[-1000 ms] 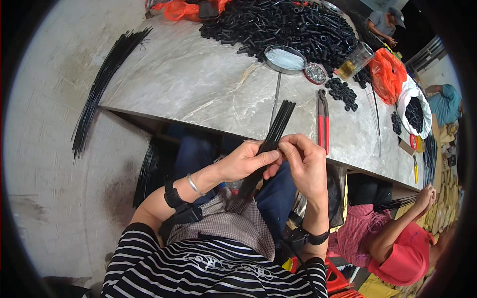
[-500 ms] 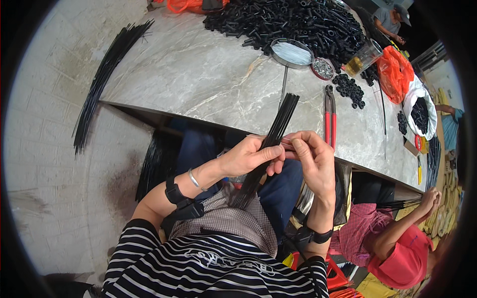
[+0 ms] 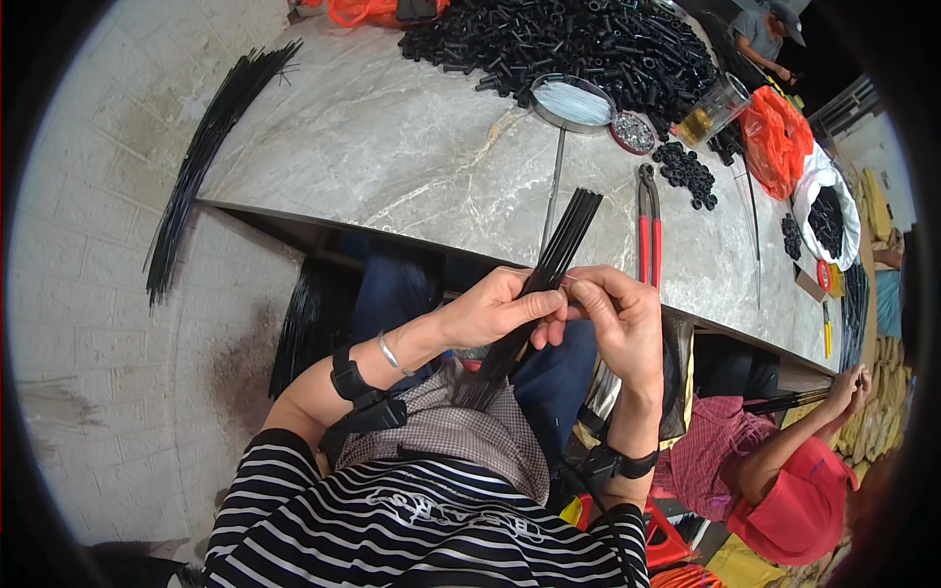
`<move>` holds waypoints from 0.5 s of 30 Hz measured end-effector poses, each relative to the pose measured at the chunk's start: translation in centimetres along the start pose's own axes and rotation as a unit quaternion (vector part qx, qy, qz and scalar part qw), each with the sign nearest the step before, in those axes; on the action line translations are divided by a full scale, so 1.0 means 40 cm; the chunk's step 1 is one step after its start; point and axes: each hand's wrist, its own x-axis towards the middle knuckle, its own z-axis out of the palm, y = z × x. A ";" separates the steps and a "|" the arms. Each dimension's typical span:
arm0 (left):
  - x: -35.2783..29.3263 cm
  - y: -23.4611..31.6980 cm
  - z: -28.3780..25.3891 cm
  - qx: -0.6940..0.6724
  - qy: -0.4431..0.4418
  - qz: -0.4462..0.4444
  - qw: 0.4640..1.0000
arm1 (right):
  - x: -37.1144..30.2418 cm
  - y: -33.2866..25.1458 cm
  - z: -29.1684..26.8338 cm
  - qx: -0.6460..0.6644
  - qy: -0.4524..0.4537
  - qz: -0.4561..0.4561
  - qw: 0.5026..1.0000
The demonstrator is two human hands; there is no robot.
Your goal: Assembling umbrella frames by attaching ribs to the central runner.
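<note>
both hands [image 3: 559,314] gripping, thin black rods [image 3: 561,245] bundled

The one camera sits on the person's head and looks down, close to the hands and out over the grey table [image 3: 412,167].

Both forearms rise from the lower edge and meet in front of the chest, just below the near rim of the surface [image 3: 412,167]. The left hand [image 3: 495,309] comes in from the left, wrist nearly straight, its fingers [image 3: 544,306] curled shut and pointing right. The right hand [image 3: 622,328] stands on an upright forearm, wrist bent leftward, its thumb and fingers pinched together against the left hand's fingertips. Both wrists wear dark straps, the left a thin bangle too
</note>
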 end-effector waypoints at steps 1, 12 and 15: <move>0.000 0.002 0.000 0.001 0.004 0.002 1.000 | 0.001 -0.001 -0.002 0.003 -0.004 0.014 1.000; 0.011 -0.011 0.026 -0.013 -0.017 -0.009 1.000 | 0.089 -0.118 0.012 -0.005 -0.035 -0.110 0.993; 0.004 -0.051 0.011 -0.031 0.059 0.064 0.996 | 0.054 -0.150 0.029 -0.047 0.009 -0.092 0.995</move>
